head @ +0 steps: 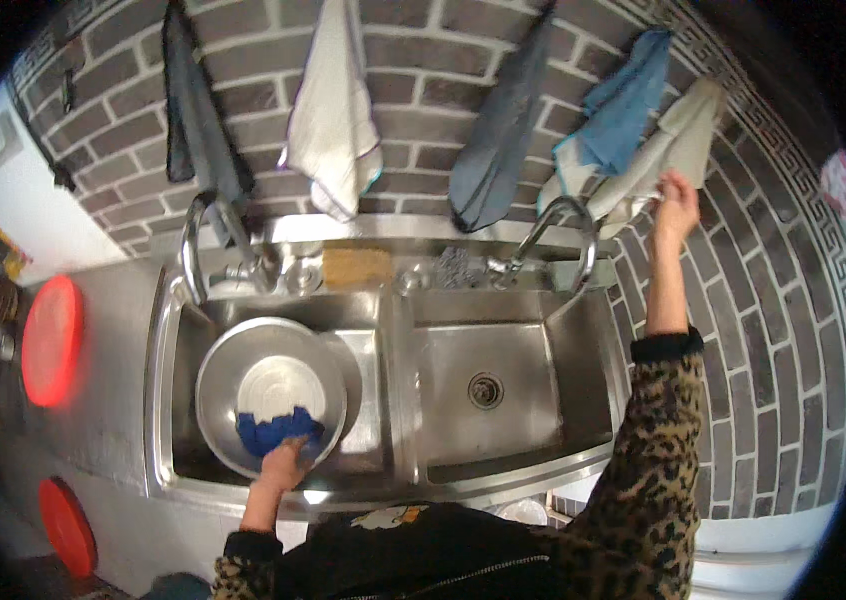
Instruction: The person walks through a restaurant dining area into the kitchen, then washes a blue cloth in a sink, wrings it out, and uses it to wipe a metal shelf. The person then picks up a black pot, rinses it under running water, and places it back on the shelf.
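My left hand [285, 466] grips a blue cloth [278, 431], which lies partly in a round stainless steel basin [222, 375]. That basin stands in the left bowl of a double steel sink [406, 375]. My right hand [676, 204] is raised at the brick wall on the right, with its fingers closed at the edge of a cream cloth [693, 120] that hangs there. Whether the fingers pinch the cloth is too blurred to tell. Beside it hang a blue cloth [621, 112] and a grey cloth [501, 150].
Two curved chrome faucets, left [190, 251] and right [589, 240], rise behind the sink. A yellow sponge [357, 268] and a steel wool scourer [455, 266] lie between them. A white cloth [336, 135] and a dark cloth [205, 142] hang at left. Red round objects [53, 341] stand far left.
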Available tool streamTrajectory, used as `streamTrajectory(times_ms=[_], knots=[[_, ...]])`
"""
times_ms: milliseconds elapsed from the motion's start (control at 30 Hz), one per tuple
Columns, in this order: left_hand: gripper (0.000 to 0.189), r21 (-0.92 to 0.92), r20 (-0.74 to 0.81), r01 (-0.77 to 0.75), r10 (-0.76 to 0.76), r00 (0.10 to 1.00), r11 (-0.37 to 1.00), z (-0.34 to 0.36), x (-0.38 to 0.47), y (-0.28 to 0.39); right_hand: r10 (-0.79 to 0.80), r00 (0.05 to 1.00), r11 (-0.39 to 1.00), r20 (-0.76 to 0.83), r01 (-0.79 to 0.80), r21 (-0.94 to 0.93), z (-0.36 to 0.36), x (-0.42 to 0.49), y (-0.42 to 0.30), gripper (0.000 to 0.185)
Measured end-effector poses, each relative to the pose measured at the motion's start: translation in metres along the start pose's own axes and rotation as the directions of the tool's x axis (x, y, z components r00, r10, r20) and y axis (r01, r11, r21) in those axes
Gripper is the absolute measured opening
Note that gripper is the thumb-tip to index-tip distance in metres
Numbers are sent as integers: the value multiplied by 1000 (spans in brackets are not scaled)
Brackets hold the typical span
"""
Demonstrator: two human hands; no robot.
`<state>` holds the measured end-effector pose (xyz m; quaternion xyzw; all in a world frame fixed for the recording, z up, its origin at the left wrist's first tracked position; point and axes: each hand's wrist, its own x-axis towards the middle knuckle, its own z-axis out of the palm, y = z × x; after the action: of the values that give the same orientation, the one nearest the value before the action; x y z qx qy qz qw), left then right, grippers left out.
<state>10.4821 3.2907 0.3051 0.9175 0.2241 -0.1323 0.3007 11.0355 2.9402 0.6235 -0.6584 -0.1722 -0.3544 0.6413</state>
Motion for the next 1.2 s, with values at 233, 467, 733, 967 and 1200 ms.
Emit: streamTrajectory(times_ms=[233, 467, 733, 967, 1200], knots=[[53, -506, 43, 105, -97, 994, 856, 3, 61, -100, -33, 724, 999, 689, 14, 34, 86, -258, -104, 12], [56, -506, -167, 307, -441, 882, 806, -9, 108, -212, 427, -12, 881, 904, -219, -419, 186, -560, -11, 30], [67, -326, 45, 598, -620, 783, 732, 51, 121, -229, 428, -130, 859, 894, 367, -357, 200, -769, 41, 46], [44, 0, 289, 352, -337, 896, 936, 53, 123, -244, 534, -271, 844, 801, 114, -524, 244, -752, 39, 33], [33, 118, -25, 455, -455, 890, 883, -44, 117, -223, 262, -74, 949, 962, 203, -243, 251, -645, 44, 31]])
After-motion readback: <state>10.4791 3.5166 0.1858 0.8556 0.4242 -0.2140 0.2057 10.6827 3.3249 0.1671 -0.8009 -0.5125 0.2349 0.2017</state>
